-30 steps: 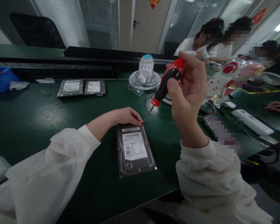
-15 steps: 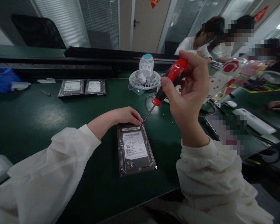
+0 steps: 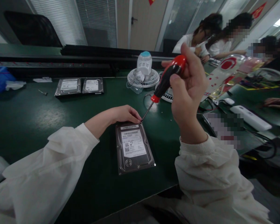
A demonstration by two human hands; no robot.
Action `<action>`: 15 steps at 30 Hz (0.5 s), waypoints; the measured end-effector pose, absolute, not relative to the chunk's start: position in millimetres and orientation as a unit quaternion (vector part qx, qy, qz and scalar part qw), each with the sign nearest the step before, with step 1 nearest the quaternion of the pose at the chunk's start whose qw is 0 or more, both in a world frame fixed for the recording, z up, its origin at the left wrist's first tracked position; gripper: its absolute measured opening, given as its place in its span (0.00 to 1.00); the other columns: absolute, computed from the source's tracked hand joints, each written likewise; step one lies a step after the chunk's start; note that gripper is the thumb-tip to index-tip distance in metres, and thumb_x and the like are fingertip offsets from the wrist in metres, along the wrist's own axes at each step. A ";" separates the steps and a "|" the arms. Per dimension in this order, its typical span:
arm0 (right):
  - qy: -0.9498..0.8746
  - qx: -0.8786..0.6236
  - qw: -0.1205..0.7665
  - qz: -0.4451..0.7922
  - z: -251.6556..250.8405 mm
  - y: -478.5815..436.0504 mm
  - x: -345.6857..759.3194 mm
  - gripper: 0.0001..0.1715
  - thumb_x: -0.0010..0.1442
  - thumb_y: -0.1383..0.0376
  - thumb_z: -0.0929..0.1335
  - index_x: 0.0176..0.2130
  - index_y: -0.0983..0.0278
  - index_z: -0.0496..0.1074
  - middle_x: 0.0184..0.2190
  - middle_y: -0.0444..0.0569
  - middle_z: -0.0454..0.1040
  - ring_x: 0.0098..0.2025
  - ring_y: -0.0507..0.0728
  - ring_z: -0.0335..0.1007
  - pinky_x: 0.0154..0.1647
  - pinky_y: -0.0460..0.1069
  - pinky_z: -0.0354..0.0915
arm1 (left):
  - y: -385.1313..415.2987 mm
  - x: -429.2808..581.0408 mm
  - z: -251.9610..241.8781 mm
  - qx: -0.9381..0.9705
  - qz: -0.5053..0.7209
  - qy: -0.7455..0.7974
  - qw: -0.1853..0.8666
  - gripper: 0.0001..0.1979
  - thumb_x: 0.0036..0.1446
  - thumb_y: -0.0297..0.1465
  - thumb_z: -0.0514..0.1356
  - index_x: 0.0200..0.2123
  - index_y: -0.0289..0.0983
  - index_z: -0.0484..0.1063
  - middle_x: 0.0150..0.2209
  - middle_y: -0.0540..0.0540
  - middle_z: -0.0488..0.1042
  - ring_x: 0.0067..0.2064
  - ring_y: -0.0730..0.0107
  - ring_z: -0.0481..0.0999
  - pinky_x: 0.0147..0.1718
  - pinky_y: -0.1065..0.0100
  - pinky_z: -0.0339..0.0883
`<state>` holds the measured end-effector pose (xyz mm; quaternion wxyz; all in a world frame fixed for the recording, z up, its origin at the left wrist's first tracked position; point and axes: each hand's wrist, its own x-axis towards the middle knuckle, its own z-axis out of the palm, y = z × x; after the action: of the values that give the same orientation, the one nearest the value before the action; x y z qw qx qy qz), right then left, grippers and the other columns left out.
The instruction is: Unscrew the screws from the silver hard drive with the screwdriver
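A hard drive (image 3: 134, 147) with a white label lies flat on the green table, label up. My left hand (image 3: 126, 114) is closed at its far edge, fingertips pressed together at the far right corner, right beside the screwdriver's tip. My right hand (image 3: 189, 84) grips the red and black handle of a screwdriver (image 3: 164, 82), thumb along its side. The screwdriver slants down to the left, its shaft ending at that same corner. The tip itself and any screw under it are too small to make out. One shiny round spot shows at the drive's near right corner.
Two more hard drives (image 3: 68, 86) lie side by side at the back left. A small white fan (image 3: 143, 73) stands behind my hands. To the right are a phone (image 3: 218, 124), a white power strip (image 3: 250, 117) and cables. Other people sit at the far right.
My right hand's grip on the screwdriver has shifted: the thumb has drawn back and the handle has turned, baring more black. The left hand and the hard drive stay in place.
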<state>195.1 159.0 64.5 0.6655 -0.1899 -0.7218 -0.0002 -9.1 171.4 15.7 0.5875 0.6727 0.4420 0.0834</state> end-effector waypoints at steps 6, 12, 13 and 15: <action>-0.722 -0.220 0.652 -0.074 71.7 146.9 189.5 0.27 0.62 0.50 0.72 0.59 0.49 0.73 0.55 0.48 0.74 0.53 0.60 0.73 0.52 0.56 0.74 | 171.2 -8.8 15.2 0.674 0.088 0.440 0.587 0.05 0.48 0.32 0.71 0.32 0.42 0.84 0.34 0.50 0.83 0.39 0.62 0.79 0.45 0.60 0.70; -0.745 -0.159 0.648 0.010 72.4 147.0 190.5 0.30 0.67 0.52 0.67 0.65 0.51 0.68 0.60 0.49 0.73 0.50 0.59 0.77 0.52 0.56 0.76 | 172.7 -9.1 12.6 0.673 0.085 0.439 0.589 0.06 0.48 0.32 0.71 0.33 0.42 0.84 0.35 0.49 0.84 0.39 0.62 0.80 0.44 0.60 0.71; -0.743 -0.139 0.654 0.031 72.4 147.6 189.1 0.29 0.66 0.53 0.67 0.65 0.52 0.69 0.59 0.50 0.73 0.49 0.59 0.77 0.49 0.55 0.77 | 172.9 -9.2 12.6 0.674 0.085 0.439 0.588 0.07 0.48 0.32 0.71 0.33 0.43 0.84 0.35 0.49 0.84 0.39 0.61 0.80 0.44 0.59 0.71; -0.732 -0.118 0.668 0.057 72.8 147.6 185.4 0.26 0.65 0.57 0.69 0.61 0.52 0.70 0.56 0.49 0.72 0.48 0.57 0.78 0.45 0.53 0.77 | 173.1 -9.2 12.9 0.676 0.084 0.437 0.587 0.06 0.48 0.32 0.71 0.33 0.43 0.84 0.36 0.49 0.84 0.40 0.61 0.80 0.45 0.59 0.71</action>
<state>185.4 147.6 72.8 0.6683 -0.1181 -0.7323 0.0566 -9.2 173.1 12.9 0.5874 0.6762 0.4367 0.0838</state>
